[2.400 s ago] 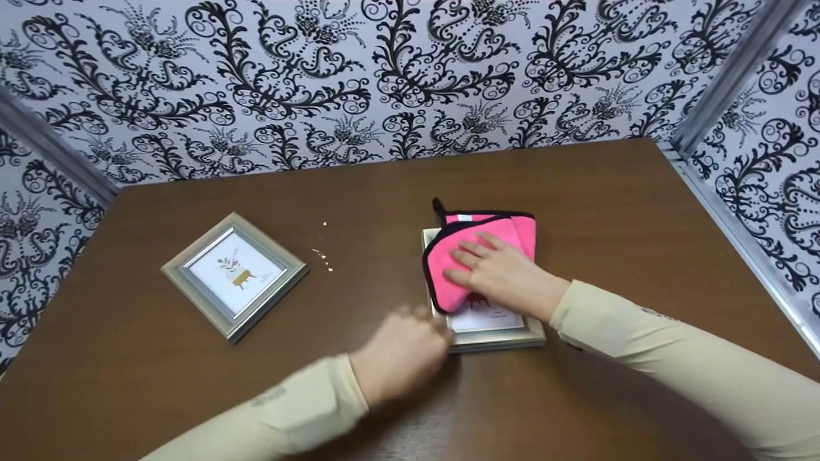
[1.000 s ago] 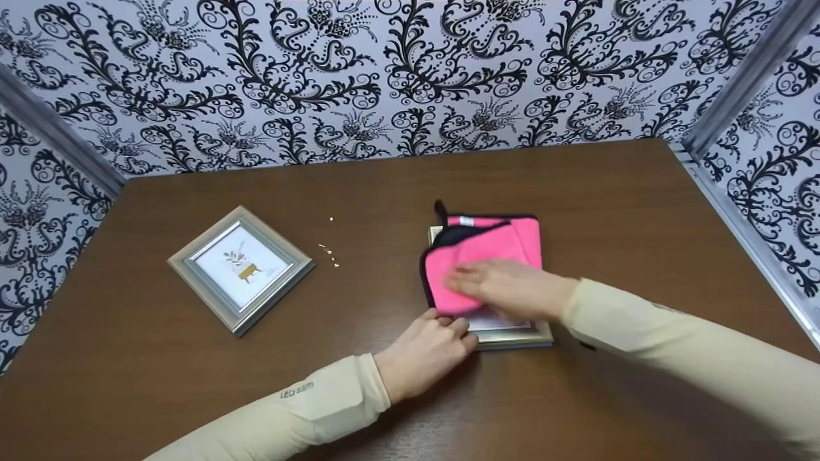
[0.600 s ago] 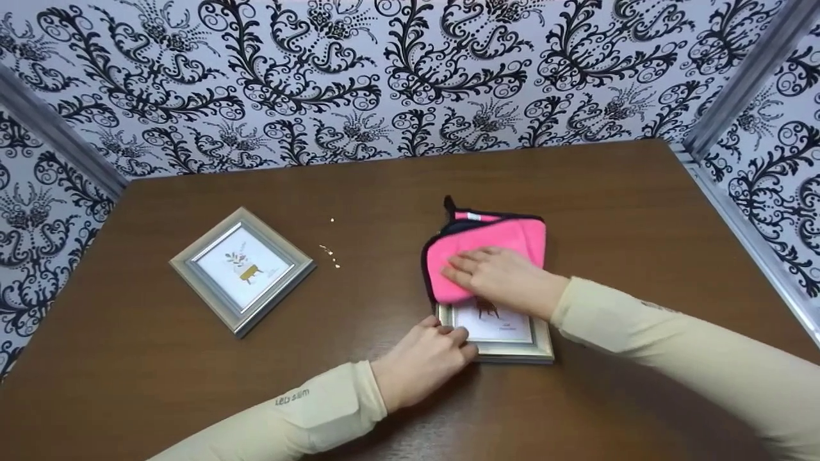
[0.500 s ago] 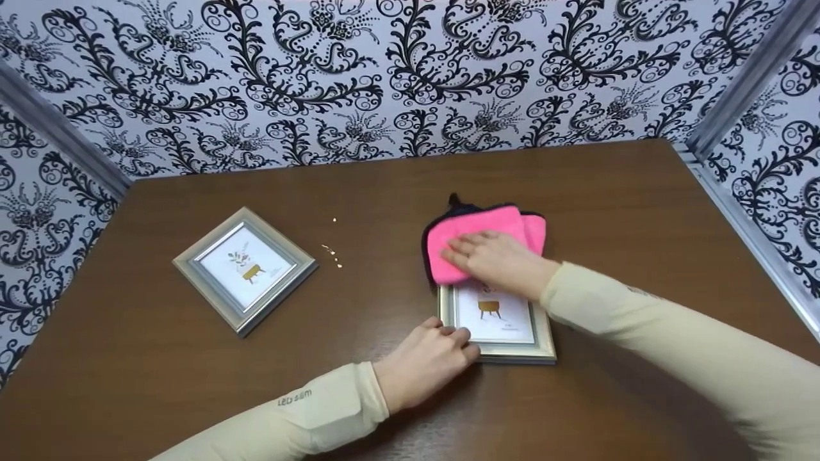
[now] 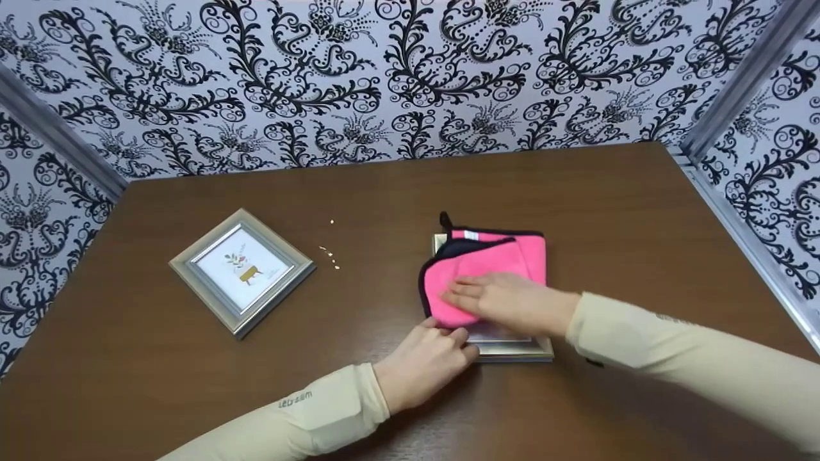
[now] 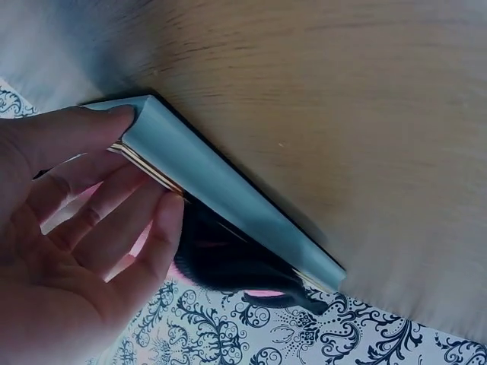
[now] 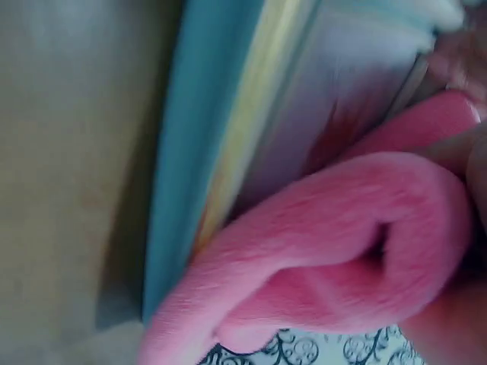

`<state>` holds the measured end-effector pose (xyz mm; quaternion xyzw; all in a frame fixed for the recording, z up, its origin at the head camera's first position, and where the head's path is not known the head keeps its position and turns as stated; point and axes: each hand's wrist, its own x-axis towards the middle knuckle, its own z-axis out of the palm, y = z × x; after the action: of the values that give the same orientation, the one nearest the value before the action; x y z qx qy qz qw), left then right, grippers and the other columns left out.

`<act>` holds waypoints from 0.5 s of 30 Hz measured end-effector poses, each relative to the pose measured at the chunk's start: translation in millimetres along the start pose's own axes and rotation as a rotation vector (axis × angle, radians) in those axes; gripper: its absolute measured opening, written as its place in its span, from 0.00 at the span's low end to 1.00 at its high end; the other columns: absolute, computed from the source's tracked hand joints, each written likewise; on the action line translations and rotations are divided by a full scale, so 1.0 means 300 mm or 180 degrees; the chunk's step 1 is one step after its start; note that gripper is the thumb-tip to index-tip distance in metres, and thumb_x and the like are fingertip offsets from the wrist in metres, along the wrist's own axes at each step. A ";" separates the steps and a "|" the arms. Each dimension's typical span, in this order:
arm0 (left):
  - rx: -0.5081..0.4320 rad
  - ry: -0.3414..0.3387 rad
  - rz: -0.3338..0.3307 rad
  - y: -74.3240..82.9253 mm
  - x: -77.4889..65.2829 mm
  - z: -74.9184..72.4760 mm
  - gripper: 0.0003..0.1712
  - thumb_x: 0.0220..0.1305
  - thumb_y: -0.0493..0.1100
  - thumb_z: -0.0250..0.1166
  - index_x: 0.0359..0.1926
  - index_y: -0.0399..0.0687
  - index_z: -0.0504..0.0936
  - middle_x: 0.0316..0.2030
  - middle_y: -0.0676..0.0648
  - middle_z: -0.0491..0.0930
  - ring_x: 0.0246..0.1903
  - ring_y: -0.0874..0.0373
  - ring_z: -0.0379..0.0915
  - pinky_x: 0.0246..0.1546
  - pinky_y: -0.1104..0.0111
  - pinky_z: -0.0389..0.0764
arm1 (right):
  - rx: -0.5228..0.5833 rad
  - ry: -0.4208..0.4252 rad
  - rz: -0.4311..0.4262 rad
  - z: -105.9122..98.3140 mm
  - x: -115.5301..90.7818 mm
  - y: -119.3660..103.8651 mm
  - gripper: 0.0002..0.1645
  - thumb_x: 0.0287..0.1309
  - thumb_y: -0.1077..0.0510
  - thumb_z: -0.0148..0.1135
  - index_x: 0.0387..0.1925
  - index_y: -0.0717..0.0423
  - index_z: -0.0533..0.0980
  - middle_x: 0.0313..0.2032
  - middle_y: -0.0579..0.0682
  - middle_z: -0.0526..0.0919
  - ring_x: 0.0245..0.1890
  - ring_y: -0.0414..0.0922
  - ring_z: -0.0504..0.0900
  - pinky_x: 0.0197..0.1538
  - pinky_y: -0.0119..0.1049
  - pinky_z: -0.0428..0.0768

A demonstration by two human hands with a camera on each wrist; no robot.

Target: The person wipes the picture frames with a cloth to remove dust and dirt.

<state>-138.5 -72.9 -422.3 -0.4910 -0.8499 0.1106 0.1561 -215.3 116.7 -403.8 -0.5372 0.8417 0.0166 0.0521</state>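
Note:
In the head view, my left hand [image 5: 426, 365] holds the near left corner of a silver-gold picture frame [image 5: 512, 349]. The left wrist view has the thumb against the outer side of that frame [image 6: 221, 182] and fingertips on its upper edge. A pink cloth [image 5: 487, 262] with black trim and a black hanging loop covers most of the picture. My right hand [image 5: 512, 304] lies on this cloth with fingers extended, pressing it down; its thumb is hidden in the head view. Up close in the right wrist view, the cloth [image 7: 327, 236] bulges in a fold over the frame.
A second picture frame [image 5: 240, 272], showing a plant in a yellow pot, lies turned diagonally on the left of the brown table [image 5: 371, 198]. Several small pale flecks [image 5: 332, 257] lie between the frames. Patterned walls [image 5: 410, 83] stand behind and at both sides.
My left hand has come to the frame's near left corner and stayed there. The right hand and cloth slid away over the picture, then back toward the near edge.

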 end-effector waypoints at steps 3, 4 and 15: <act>0.0023 -0.0051 -0.0001 0.003 0.001 -0.001 0.03 0.56 0.42 0.66 0.32 0.57 0.81 0.29 0.55 0.77 0.26 0.62 0.77 0.30 0.69 0.74 | -0.0286 0.0172 -0.0180 0.017 -0.001 -0.014 0.32 0.62 0.66 0.58 0.68 0.58 0.65 0.66 0.55 0.67 0.67 0.52 0.63 0.64 0.45 0.65; 0.0018 -0.0047 -0.0006 0.004 0.002 -0.001 0.03 0.56 0.43 0.66 0.32 0.57 0.81 0.29 0.55 0.77 0.25 0.62 0.77 0.28 0.69 0.74 | -0.0378 0.0240 -0.0240 0.020 0.005 -0.015 0.30 0.64 0.65 0.56 0.67 0.57 0.66 0.66 0.54 0.68 0.67 0.52 0.63 0.65 0.44 0.65; -0.0132 0.0082 -0.0111 -0.005 -0.001 0.011 0.04 0.54 0.41 0.67 0.30 0.57 0.82 0.27 0.54 0.78 0.24 0.59 0.76 0.20 0.69 0.73 | -0.0875 0.0350 -0.0573 0.003 0.202 0.044 0.16 0.59 0.62 0.61 0.49 0.50 0.79 0.54 0.52 0.79 0.60 0.52 0.72 0.61 0.45 0.69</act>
<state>-140.8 -73.9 -425.0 -0.4806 -0.8584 0.0838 0.1588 -252.6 67.8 -411.5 -0.6126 0.7815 0.0975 -0.0667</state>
